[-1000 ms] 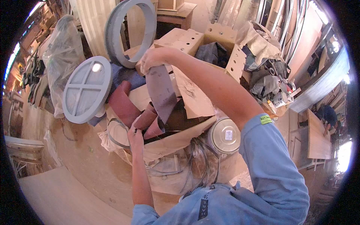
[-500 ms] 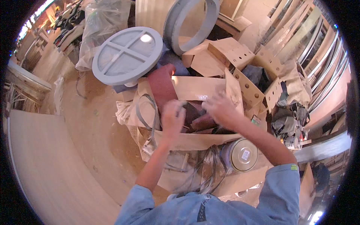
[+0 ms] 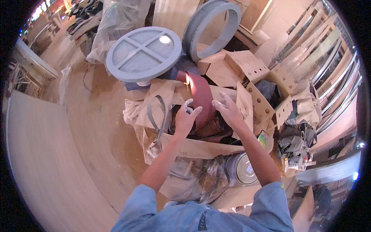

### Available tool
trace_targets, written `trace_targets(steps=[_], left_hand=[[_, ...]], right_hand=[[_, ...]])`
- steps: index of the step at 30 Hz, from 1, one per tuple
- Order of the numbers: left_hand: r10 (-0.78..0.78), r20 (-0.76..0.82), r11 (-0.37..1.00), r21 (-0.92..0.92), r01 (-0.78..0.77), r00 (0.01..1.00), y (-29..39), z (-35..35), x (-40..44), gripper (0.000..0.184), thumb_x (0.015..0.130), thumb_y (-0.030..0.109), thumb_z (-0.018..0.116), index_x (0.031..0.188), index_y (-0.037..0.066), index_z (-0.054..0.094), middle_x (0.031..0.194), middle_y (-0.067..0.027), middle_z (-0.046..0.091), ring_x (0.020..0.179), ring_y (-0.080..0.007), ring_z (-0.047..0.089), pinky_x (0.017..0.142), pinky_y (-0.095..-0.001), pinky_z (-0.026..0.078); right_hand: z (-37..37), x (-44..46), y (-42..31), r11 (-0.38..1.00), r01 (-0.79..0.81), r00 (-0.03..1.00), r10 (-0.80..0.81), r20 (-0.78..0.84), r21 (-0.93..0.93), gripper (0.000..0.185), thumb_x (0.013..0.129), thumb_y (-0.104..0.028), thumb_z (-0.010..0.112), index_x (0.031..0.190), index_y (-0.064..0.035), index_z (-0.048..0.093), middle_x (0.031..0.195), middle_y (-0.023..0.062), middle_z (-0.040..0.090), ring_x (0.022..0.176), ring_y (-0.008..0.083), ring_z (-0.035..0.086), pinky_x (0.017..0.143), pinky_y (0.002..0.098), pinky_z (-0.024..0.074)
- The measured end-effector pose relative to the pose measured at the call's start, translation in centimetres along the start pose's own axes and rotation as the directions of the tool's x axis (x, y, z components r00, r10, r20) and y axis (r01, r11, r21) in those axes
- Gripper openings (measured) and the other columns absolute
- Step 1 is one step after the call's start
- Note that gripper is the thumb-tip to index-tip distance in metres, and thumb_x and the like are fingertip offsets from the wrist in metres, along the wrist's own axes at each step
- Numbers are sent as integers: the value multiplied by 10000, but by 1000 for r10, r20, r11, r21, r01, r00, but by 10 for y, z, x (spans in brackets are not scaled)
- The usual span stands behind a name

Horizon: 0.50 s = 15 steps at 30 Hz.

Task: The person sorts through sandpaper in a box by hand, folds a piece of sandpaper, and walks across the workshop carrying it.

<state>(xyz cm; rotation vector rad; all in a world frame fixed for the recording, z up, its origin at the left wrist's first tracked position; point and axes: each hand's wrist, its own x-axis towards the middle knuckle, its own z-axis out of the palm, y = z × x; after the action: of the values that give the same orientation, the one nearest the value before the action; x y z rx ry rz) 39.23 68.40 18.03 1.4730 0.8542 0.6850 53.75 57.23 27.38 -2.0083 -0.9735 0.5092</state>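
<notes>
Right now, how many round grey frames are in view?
2: the cross-barred frame toward the upper left, beyond the left hand, and the open ring just right of it. Others could be hidden.

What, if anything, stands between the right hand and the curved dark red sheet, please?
Nothing visible does: the right hand is open beside the dark red sheet, its fingertips close to the sheet's edge. Whether they touch, I cannot tell.
</notes>
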Motion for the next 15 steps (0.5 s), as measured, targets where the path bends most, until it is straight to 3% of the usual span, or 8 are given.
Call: trace_targets(steps=[3, 5, 7, 9, 10, 12, 14, 15], left_hand=[[39, -72, 999, -18, -40, 997, 3, 10, -6, 489, 835, 258, 810, 1201, -15, 635, 898, -78, 676, 778, -128, 627, 745, -283, 515], [76, -34, 968, -235, -82, 997, 1, 26, -16, 253, 869, 157, 752, 1044, -8, 672, 959, -90, 706, 856, -187, 670, 781, -328, 529], [167, 162, 969, -210, -131, 973, 15, 31, -34, 204, 880, 142, 720, 1028, 8, 678, 964, -128, 709, 853, -243, 685, 794, -368, 528], [375, 318, 926, -80, -369, 871, 27, 32, -60, 195, 892, 142, 690, 1054, 34, 686, 982, -176, 701, 872, -324, 688, 782, -413, 524], [367, 309, 929, -80, -360, 877, 19, 37, -72, 195, 892, 142, 690, 1054, 34, 686, 982, -176, 701, 872, -324, 688, 782, -413, 524], [392, 482, 877, 61, -476, 784, -1, 46, -91, 196, 904, 140, 680, 1078, 47, 685, 957, -180, 678, 922, -380, 668, 823, -439, 522], [429, 474, 858, 53, -511, 769, -10, 44, -95, 232, 906, 150, 674, 1119, 57, 687, 992, -188, 679, 969, -400, 654, 844, -456, 518], [467, 470, 833, 48, -551, 749, -12, 44, -97, 269, 909, 160, 668, 1160, 67, 689, 1027, -197, 681, 1015, -420, 640, 866, -473, 513]], right_hand=[[15, 17, 19, 995, -58, 997, 62, -39, 78, 706, 942, -382, 660, 1408, 98, 435, 1287, 261, 600, 1155, 296, 616, 1018, 405, 451], [18, 20, 13, 988, -56, 997, 63, -42, 146, 723, 939, -388, 659, 1421, 95, 418, 1323, 260, 575, 1200, 288, 590, 1042, 399, 437], [17, 18, -7, 922, -191, 973, 224, -62, 336, 704, 943, -395, 649, 1418, 75, 430, 1314, 253, 578, 1232, 284, 565, 1048, 385, 432], [5, 34, 27, 947, -97, 980, 146, -139, 307, 686, 943, -412, 647, 1410, 50, 447, 1274, 217, 613, 1186, 278, 588, 1037, 383, 437], [-8, 25, 1, 841, -222, 969, 245, 19, 493, 684, 943, -416, 644, 1412, 42, 449, 1257, 197, 631, 1173, 270, 597, 1037, 377, 439], [-28, 16, -20, 687, -362, 930, 310, 197, 629, 682, 943, -421, 642, 1414, 34, 450, 1240, 177, 650, 1159, 262, 605, 1038, 371, 441], [-44, 11, -23, 900, -222, 924, 72, 376, 376, 675, 939, -362, 665, 1447, 14, 430, 1216, 163, 670, 1141, 248, 626, 1034, 360, 454], [-51, 3, -33, 900, -228, 923, 77, 378, 372, 675, 939, -362, 665, 1447, 14, 430, 1216, 163, 670, 1141, 248, 626, 1034, 360, 454]])
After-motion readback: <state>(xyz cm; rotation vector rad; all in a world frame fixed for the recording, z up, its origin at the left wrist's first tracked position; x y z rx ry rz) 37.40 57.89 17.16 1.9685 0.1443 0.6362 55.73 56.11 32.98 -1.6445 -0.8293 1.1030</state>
